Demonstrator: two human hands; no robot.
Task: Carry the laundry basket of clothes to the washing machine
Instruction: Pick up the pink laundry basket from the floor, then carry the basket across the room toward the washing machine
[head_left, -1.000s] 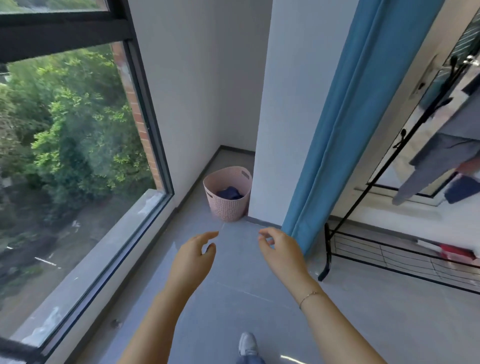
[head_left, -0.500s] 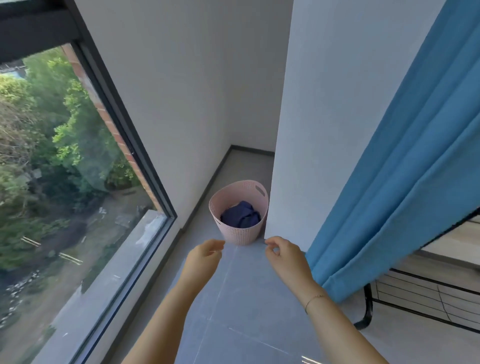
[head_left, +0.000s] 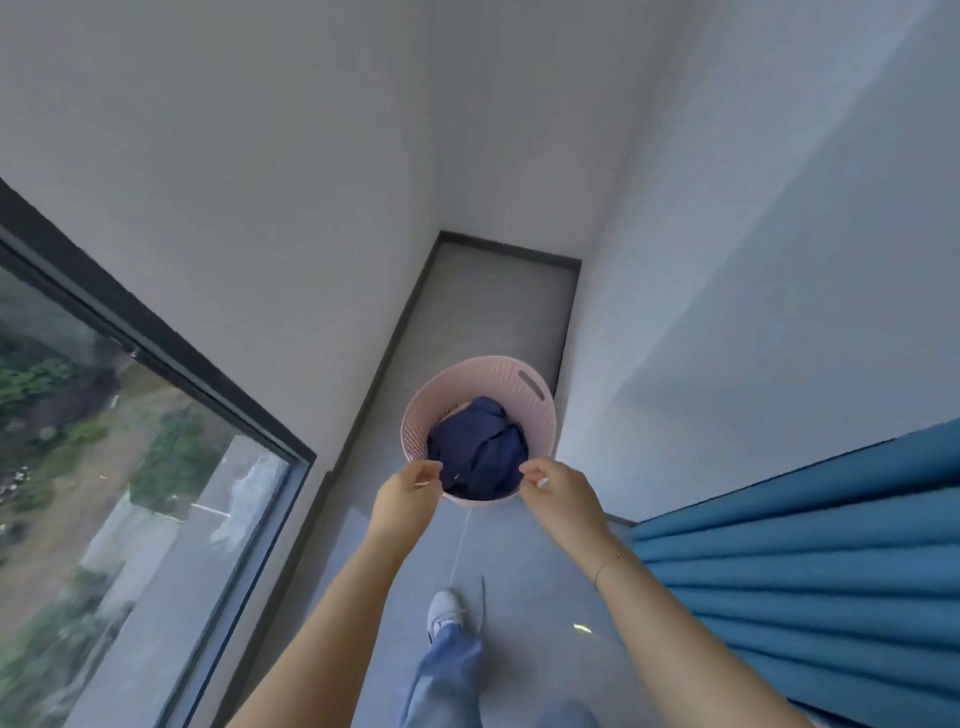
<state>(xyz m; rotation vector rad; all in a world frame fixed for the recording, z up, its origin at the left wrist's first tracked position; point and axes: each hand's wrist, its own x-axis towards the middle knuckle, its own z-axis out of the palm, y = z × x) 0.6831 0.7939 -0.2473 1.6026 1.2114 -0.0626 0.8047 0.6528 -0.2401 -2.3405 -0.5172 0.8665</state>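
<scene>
A round pink laundry basket (head_left: 525, 375) with perforated walls and a slot handle stands on the grey floor in a narrow alcove. Dark blue clothes (head_left: 478, 447) lie crumpled inside it. My left hand (head_left: 408, 496) and my right hand (head_left: 561, 491) are stretched out side by side over the basket's near rim, one at each side. The fingers of both are loosely curled, thumb and forefinger slightly apart, with nothing in them. Whether they touch the rim I cannot tell. No washing machine is in view.
White walls (head_left: 727, 312) close the alcove on the left, back and right. A large dark-framed window (head_left: 130, 467) runs along the left. A blue curtain (head_left: 805, 545) hangs at the right. My white shoe (head_left: 444, 610) and jeans leg are on the floor below.
The view has come much closer to the basket and tilted down over it. Both hands now overlap its near rim instead of hovering well short of it. The clothes rack has left view.
</scene>
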